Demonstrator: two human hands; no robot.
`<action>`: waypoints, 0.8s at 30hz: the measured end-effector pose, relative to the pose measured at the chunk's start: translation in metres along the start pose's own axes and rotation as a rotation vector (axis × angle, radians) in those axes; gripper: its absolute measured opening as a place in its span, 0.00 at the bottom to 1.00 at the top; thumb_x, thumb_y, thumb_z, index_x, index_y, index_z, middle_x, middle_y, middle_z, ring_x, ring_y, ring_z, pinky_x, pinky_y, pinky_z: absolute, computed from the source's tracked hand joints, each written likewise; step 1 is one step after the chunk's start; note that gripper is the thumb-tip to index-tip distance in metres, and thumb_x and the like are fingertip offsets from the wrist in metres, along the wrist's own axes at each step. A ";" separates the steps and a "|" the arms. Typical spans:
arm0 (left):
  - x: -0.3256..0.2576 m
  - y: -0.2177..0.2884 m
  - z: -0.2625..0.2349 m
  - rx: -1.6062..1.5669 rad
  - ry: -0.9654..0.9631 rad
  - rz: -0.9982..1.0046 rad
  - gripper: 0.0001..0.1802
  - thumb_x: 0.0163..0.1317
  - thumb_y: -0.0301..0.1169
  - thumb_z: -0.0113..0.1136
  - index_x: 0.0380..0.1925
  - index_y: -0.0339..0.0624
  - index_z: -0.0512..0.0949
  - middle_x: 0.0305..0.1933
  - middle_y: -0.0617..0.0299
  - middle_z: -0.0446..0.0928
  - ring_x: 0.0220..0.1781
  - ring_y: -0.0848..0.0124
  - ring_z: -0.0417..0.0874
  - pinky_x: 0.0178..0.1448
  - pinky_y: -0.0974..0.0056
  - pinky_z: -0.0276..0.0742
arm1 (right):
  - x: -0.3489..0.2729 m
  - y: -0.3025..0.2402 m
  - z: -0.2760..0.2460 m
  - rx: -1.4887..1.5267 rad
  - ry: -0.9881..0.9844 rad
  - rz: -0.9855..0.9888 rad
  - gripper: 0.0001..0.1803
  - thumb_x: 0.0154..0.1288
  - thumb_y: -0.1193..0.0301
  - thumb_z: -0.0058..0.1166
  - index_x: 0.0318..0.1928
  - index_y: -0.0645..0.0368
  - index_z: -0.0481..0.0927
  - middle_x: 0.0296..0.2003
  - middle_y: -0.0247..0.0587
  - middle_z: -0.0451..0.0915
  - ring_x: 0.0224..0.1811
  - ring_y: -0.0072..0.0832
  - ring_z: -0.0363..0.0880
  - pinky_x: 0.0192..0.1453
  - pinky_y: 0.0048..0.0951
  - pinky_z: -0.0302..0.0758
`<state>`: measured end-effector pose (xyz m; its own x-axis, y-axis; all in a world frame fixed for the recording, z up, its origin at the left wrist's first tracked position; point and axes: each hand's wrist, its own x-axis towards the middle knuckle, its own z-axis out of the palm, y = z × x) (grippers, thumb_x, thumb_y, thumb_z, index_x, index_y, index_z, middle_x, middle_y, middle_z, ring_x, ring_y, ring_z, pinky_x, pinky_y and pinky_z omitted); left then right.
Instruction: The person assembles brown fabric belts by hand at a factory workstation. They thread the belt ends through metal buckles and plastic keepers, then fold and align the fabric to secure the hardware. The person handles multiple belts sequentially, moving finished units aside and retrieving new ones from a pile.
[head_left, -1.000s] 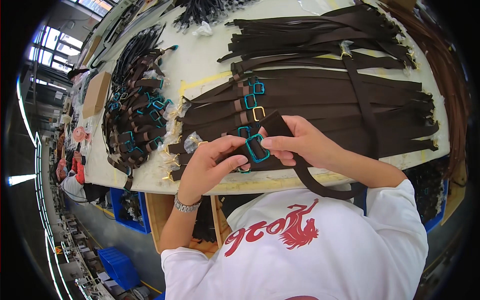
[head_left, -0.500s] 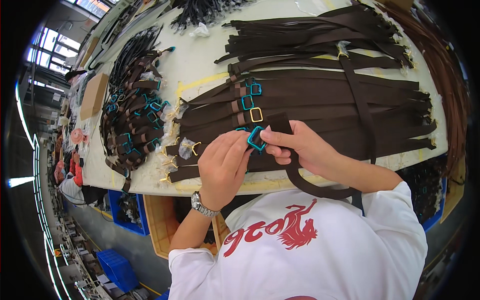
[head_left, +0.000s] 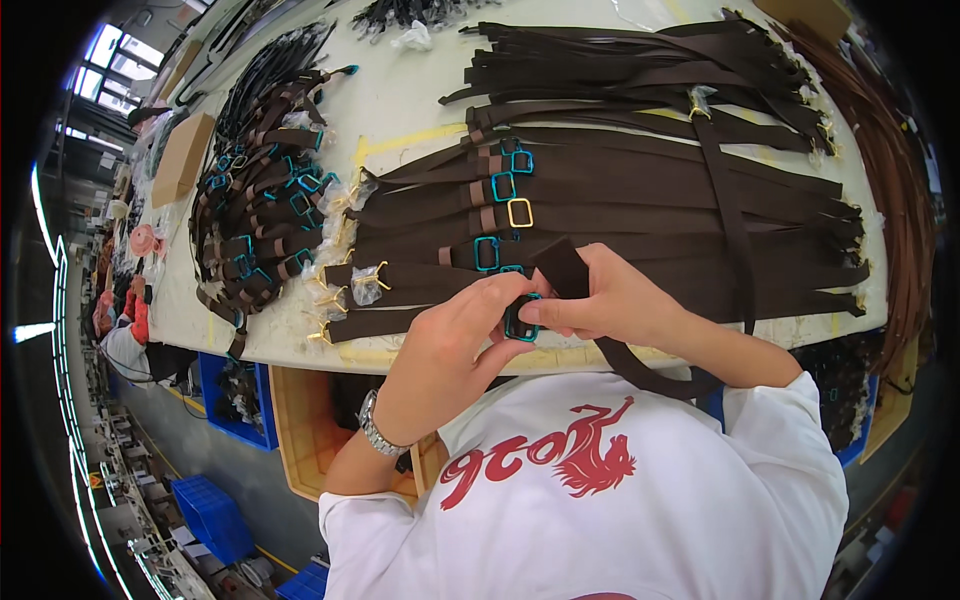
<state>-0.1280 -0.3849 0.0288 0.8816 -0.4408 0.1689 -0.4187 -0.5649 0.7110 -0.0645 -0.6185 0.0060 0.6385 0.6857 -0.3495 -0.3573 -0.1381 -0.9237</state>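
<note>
Watching the head feed from way over here, I've got the teal buckle (head_left: pixel 522 319) right between both hands, just in front of the near edge of the desk (head_left: pixel 410 85). The right hand (head_left: pixel 625 305) has its thumb lying along the buckle's right side, tip touching the frame. Those fingers are clamped on a dark brown strap (head_left: pixel 562 268): its free end sticks up past the forefinger, tilted to the left, and more of it curves out below the hand in a loop over the person's white shirt (head_left: pixel 700 480).

The left hand (head_left: pixel 450 345) comes at the buckle from the other side, forefinger reaching over its top and thumb down by the lower edge, so the left part sits in between. I honestly can't tell if those fingers are pinching it or just resting, since the tips are partly hidden. Something dark fills the frame, but I can't make out whether the strap runs through it.

Beyond the hands there's a row of flat brown straps (head_left: pixel 650 200) side by side, with a gold buckle (head_left: pixel 520 213) among more teal ones. Off to the left I get a messy heap of buckled straps (head_left: pixel 265 215), with gold hooks (head_left: pixel 369 283) in clear wrap nearer the hands.
</note>
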 end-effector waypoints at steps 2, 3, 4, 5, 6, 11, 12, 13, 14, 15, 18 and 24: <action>-0.003 -0.001 0.001 -0.003 0.020 0.000 0.34 0.54 0.22 0.82 0.63 0.37 0.80 0.60 0.52 0.87 0.43 0.61 0.94 0.51 0.65 0.90 | -0.003 -0.005 0.002 0.061 -0.048 0.032 0.11 0.80 0.64 0.65 0.43 0.56 0.78 0.28 0.30 0.77 0.23 0.12 0.66 0.24 0.22 0.59; -0.006 -0.003 0.001 -0.026 0.083 -0.008 0.34 0.55 0.22 0.81 0.63 0.37 0.80 0.59 0.52 0.87 0.42 0.62 0.93 0.49 0.64 0.90 | -0.007 -0.007 0.006 0.150 -0.068 0.040 0.11 0.83 0.63 0.61 0.45 0.56 0.78 0.29 0.31 0.78 0.23 0.12 0.66 0.23 0.21 0.60; -0.010 -0.006 0.002 -0.048 0.147 -0.016 0.33 0.55 0.21 0.81 0.63 0.37 0.80 0.58 0.53 0.88 0.41 0.64 0.92 0.48 0.64 0.89 | -0.010 -0.007 0.011 0.239 -0.087 0.049 0.11 0.85 0.62 0.57 0.48 0.56 0.77 0.29 0.32 0.79 0.22 0.13 0.66 0.22 0.21 0.60; -0.012 -0.009 0.001 -0.071 0.207 -0.021 0.33 0.56 0.21 0.81 0.62 0.37 0.80 0.57 0.54 0.88 0.40 0.65 0.92 0.46 0.63 0.89 | -0.012 -0.003 0.014 0.298 -0.075 0.000 0.11 0.87 0.62 0.54 0.50 0.57 0.77 0.30 0.32 0.79 0.22 0.13 0.67 0.22 0.21 0.62; -0.014 -0.009 0.000 -0.167 0.243 -0.066 0.32 0.54 0.21 0.82 0.61 0.37 0.82 0.57 0.55 0.89 0.39 0.68 0.92 0.48 0.65 0.88 | -0.014 0.003 0.017 0.358 -0.064 -0.049 0.12 0.88 0.61 0.51 0.52 0.57 0.76 0.31 0.33 0.80 0.21 0.13 0.67 0.21 0.20 0.63; -0.029 -0.009 0.008 -0.266 0.297 -0.053 0.32 0.55 0.22 0.82 0.61 0.38 0.83 0.57 0.55 0.89 0.40 0.69 0.93 0.46 0.66 0.88 | -0.015 0.012 0.024 0.278 -0.088 -0.043 0.18 0.90 0.60 0.47 0.43 0.59 0.80 0.30 0.32 0.82 0.23 0.14 0.74 0.28 0.21 0.73; -0.029 -0.009 0.010 -0.264 0.302 -0.049 0.31 0.55 0.22 0.82 0.61 0.38 0.83 0.57 0.55 0.89 0.40 0.69 0.93 0.46 0.66 0.88 | -0.015 0.008 0.027 0.270 -0.086 -0.022 0.20 0.89 0.60 0.49 0.40 0.60 0.82 0.30 0.32 0.83 0.25 0.14 0.75 0.31 0.21 0.74; -0.029 -0.009 0.011 -0.262 0.306 -0.044 0.31 0.56 0.22 0.82 0.61 0.39 0.83 0.57 0.55 0.89 0.40 0.69 0.93 0.45 0.66 0.88 | -0.015 0.010 0.029 0.268 -0.081 -0.030 0.19 0.89 0.61 0.49 0.40 0.61 0.82 0.29 0.32 0.83 0.25 0.14 0.74 0.30 0.20 0.72; -0.028 -0.010 0.009 -0.234 0.280 -0.061 0.31 0.56 0.23 0.81 0.62 0.39 0.83 0.55 0.55 0.89 0.39 0.69 0.93 0.45 0.66 0.87 | -0.014 0.013 0.030 0.267 -0.073 -0.041 0.19 0.88 0.61 0.50 0.41 0.61 0.83 0.29 0.33 0.83 0.24 0.14 0.73 0.29 0.20 0.71; -0.028 -0.010 0.008 -0.260 0.263 -0.083 0.31 0.56 0.23 0.82 0.62 0.39 0.83 0.54 0.55 0.89 0.38 0.69 0.93 0.45 0.66 0.87 | -0.014 0.015 0.031 0.266 -0.064 -0.052 0.18 0.88 0.62 0.50 0.42 0.62 0.84 0.29 0.33 0.83 0.23 0.13 0.71 0.28 0.20 0.69; -0.031 -0.012 0.006 -0.297 0.211 -0.118 0.31 0.56 0.24 0.82 0.61 0.39 0.84 0.52 0.56 0.90 0.37 0.69 0.93 0.44 0.66 0.87 | -0.018 0.012 0.035 0.242 -0.057 -0.031 0.16 0.87 0.64 0.51 0.42 0.63 0.84 0.27 0.32 0.82 0.23 0.13 0.70 0.28 0.20 0.67; -0.041 -0.008 0.000 -0.350 0.105 -0.150 0.33 0.50 0.23 0.83 0.60 0.37 0.86 0.48 0.57 0.90 0.38 0.70 0.94 0.45 0.67 0.87 | -0.026 -0.005 0.039 0.055 -0.045 0.098 0.16 0.83 0.66 0.56 0.39 0.64 0.85 0.20 0.27 0.75 0.21 0.10 0.64 0.24 0.22 0.58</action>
<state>-0.1613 -0.3622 0.0167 0.9526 -0.2869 0.1013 -0.1996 -0.3381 0.9197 -0.1058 -0.6081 0.0263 0.5679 0.7025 -0.4290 -0.4541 -0.1673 -0.8751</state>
